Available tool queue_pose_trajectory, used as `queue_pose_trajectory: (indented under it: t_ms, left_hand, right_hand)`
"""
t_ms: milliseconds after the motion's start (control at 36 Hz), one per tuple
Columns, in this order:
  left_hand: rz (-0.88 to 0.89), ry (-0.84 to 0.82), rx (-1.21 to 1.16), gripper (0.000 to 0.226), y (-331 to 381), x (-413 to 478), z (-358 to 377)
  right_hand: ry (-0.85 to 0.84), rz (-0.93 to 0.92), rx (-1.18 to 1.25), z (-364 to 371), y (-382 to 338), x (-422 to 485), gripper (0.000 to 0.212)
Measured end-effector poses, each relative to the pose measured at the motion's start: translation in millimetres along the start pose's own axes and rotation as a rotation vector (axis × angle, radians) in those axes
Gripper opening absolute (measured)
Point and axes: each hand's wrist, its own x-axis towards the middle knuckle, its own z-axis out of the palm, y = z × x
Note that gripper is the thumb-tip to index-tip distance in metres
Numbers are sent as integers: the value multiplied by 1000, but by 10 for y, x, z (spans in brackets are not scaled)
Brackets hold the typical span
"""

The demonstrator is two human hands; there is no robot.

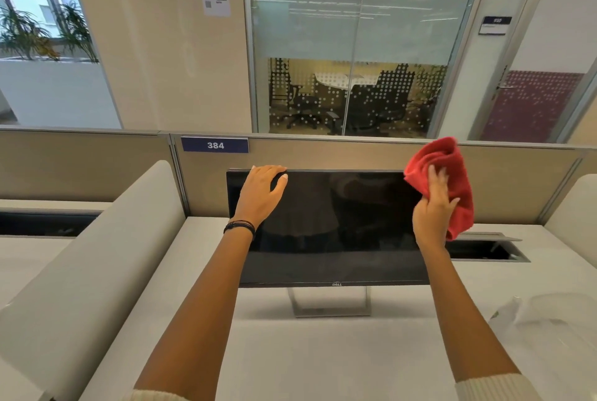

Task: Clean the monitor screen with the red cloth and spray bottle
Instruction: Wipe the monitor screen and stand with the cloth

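A black Dell monitor (332, 232) stands on a silver stand on the white desk, its dark screen facing me. My left hand (261, 195) grips the monitor's top edge near its left corner, fingers curled over the rim. My right hand (434, 210) holds the bunched red cloth (452, 171) against the screen's upper right corner, palm pressing it. A clear spray bottle (529, 313) appears blurred at the desk's lower right; its shape is hard to make out.
A beige partition with a blue "384" label (214, 144) runs behind the monitor. An open cable hatch (484, 249) lies in the desk to the right. Curved white dividers (97, 258) flank the desk. A glass-walled meeting room is beyond.
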Motion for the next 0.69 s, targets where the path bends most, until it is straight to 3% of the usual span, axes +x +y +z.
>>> queue_pose_trajectory:
  t_ms: [83,333,417,500,611,694]
  left_hand:
    - [5,0,1,34,10,2,1]
    - [-3,7,3,34,29,1,6]
    - [0,2,5,34,36,-8,-6]
    - [-4,-7,10,35,37,-13,-11]
    - [-8,-8,15,35,30,-13,-10]
    - [-1,-1,15,35,26,-14,-2]
  right_hand:
    - [-98,3,-127,73,90,-61,58]
    - [-127,109,-198,172,360,-424,63]
    - [-184,217,33,138,443,-582,68]
    - [-80,246,119,94,457,-695,62]
    - [231,373,326,25,305,-544,34]
    - [266,280,426,-48,165,-324,33]
